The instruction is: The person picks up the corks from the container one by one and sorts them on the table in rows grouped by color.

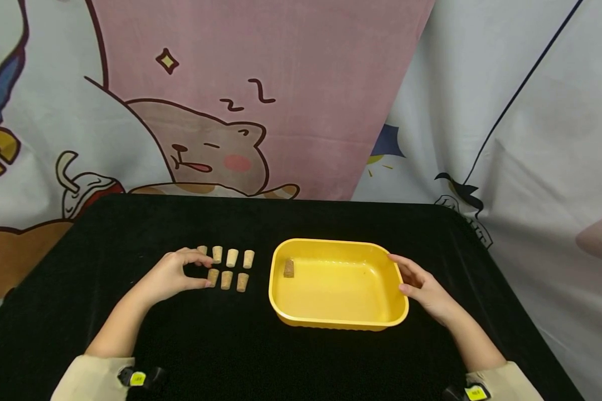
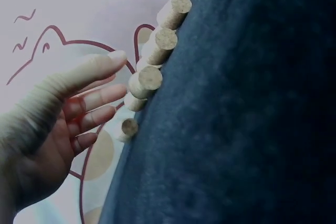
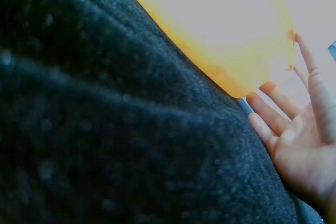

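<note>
Several tapered cork stoppers stand in two rows on the black cloth. My left hand is at the left end of these rows, thumb and index finger spread beside the nearest stopper. In the left wrist view the fingers are apart and nothing lies between them; whether a fingertip brushes a stopper I cannot tell. My right hand touches the right end of a yellow plastic tub, its fingers fairly straight against the outer wall. Inside the tub, at its left, is one darker cork stopper.
Black cloth covers the table, whose far edge meets a hanging cartoon-print curtain. The tub stands right of the stopper rows, a gap of cloth between them. Both wrists wear small strapped devices.
</note>
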A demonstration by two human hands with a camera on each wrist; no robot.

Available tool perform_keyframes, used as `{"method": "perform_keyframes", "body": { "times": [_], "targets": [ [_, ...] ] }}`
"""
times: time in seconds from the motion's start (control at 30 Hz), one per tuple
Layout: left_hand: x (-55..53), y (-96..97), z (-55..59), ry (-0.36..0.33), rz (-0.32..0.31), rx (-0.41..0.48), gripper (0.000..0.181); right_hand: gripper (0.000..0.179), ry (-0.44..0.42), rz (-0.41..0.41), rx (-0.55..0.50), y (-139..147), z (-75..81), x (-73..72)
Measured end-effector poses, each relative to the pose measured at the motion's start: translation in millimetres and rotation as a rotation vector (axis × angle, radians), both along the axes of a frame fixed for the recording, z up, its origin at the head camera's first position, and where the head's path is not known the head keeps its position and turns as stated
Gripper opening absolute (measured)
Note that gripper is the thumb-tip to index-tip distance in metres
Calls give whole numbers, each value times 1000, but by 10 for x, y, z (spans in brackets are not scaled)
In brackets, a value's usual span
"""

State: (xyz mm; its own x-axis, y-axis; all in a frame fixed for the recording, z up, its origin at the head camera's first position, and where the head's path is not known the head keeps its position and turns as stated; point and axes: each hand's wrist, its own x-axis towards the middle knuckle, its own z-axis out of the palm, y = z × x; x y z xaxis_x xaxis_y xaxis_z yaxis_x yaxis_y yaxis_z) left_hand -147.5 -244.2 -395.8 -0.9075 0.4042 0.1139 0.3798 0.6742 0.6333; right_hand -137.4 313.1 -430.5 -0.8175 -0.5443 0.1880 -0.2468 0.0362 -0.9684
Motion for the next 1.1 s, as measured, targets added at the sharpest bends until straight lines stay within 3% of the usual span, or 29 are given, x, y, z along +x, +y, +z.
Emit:
{"method": "perform_keyframes", "body": {
  "times": [0.33, 0.73, 0.87, 1.1],
  "targets": [
    [62, 168, 225, 52, -34, 86, 41, 57, -3, -18, 21, 14, -6, -8],
    [88, 696, 581, 151, -84, 63, 37, 55, 4, -17, 8, 2, 10, 10],
    [69, 861, 624, 180, -80, 13, 38, 55, 3, -21, 8, -6, 11, 17],
    [15, 1073, 595, 203, -91, -95, 42, 57, 3, -26, 18, 7, -6, 15]
  ]
}}
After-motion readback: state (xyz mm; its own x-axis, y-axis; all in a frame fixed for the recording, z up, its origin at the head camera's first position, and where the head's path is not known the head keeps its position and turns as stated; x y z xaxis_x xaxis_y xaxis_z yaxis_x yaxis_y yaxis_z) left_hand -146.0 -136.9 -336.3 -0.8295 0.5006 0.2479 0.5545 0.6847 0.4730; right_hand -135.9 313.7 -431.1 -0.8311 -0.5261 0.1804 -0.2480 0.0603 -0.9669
